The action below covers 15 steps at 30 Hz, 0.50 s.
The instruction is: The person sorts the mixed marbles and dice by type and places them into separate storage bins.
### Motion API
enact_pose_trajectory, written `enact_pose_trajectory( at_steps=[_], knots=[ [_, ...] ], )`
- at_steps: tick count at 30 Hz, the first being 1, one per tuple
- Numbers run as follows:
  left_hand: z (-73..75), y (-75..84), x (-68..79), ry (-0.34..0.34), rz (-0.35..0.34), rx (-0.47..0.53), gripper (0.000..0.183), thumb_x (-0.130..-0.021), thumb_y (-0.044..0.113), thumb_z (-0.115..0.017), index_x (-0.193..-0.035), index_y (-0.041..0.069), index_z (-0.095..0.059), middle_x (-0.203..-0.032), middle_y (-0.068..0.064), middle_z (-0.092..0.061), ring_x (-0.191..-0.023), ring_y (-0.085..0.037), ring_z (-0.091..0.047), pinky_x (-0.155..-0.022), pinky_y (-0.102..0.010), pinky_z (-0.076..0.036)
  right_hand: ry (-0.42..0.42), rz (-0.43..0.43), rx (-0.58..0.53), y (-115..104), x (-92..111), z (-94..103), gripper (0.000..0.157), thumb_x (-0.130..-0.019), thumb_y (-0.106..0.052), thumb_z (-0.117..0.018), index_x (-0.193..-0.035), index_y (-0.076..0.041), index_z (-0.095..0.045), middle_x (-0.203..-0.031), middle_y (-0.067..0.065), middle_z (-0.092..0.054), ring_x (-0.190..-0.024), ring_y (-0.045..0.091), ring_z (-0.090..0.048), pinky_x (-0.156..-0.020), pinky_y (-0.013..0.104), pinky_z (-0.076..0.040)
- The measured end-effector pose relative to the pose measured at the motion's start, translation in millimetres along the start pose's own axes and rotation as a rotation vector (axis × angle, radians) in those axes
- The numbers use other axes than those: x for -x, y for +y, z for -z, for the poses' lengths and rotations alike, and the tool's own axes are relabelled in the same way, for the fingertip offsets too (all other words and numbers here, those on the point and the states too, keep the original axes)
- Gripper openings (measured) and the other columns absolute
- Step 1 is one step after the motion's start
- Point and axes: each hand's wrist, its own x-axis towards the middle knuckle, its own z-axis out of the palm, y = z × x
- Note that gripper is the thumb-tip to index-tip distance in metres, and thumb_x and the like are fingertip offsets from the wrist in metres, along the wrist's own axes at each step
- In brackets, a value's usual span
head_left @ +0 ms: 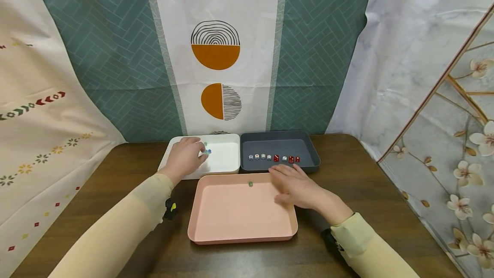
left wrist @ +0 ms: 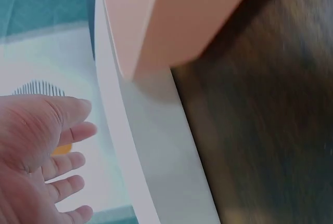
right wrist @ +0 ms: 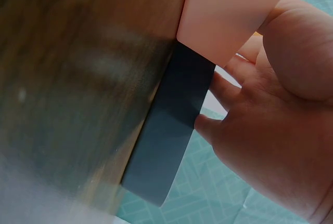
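My left hand [head_left: 185, 155] is over the left part of the white tray [head_left: 225, 160], fingers loosely bent, with nothing visible between them in the left wrist view. Beside its fingertips lie small blue and green pieces [head_left: 208, 152], too small to identify. My right hand [head_left: 295, 185], its fingers relaxed and holding nothing, hovers at the far right corner of the pink tray [head_left: 243, 213], its fingertips near the front wall of the dark grey tray [head_left: 278, 143]. One small green piece [head_left: 250, 184] sits in the pink tray near its far wall.
Several white and red dice [head_left: 276, 158] lie in a row inside the dark grey tray. All three trays stand close together on a brown wooden table [head_left: 339, 158]. Patterned cloth [head_left: 320, 55] hangs behind the table and along both sides.
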Motion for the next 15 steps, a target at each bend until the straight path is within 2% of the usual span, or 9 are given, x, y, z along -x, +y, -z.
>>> enact_pose_trajectory(
  at_steps=[2, 9, 15],
  knots=[
    [0.9, 7.1, 1.8, 0.012, -0.024, -0.009, 0.016, -0.101, 0.02, -0.082, -0.108, 0.005, -0.082, -0.146, -0.026, -0.066, -0.137, -0.051, -0.057, -0.107, -0.069, -0.05, -0.001, -0.004, -0.001, 0, 0, -0.5, 0.083, -0.098, -0.03, -0.087, -0.167, -0.004, -0.047, -0.171, 0.017, -0.045, -0.161, 0.038, -0.036, -0.131, 0.068, -0.016],
    [1.9, 30.8, 6.0, 0.071, -0.125, -0.038, 0.016, -0.097, 0.018, -0.087, -0.108, 0.006, -0.084, -0.145, -0.025, -0.067, -0.137, -0.048, -0.059, -0.11, -0.067, -0.05, 0.0, -0.002, 0.011, 1, -1, -0.6, 0.083, -0.098, -0.03, -0.088, -0.166, -0.004, -0.048, -0.17, 0.016, -0.046, -0.161, 0.037, -0.037, -0.131, 0.067, -0.016],
    [4.1, 55.9, 10.2, 0.031, -0.169, -0.029, 0.018, -0.097, 0.022, -0.089, -0.11, 0.011, -0.084, -0.15, -0.022, -0.064, -0.143, -0.046, -0.055, -0.115, -0.068, -0.045, -0.006, -0.003, 0.011, 1, 0, 0.0, 0.083, -0.098, -0.03, -0.087, -0.167, -0.004, -0.047, -0.171, 0.016, -0.045, -0.161, 0.037, -0.036, -0.131, 0.066, -0.015]
  ],
)
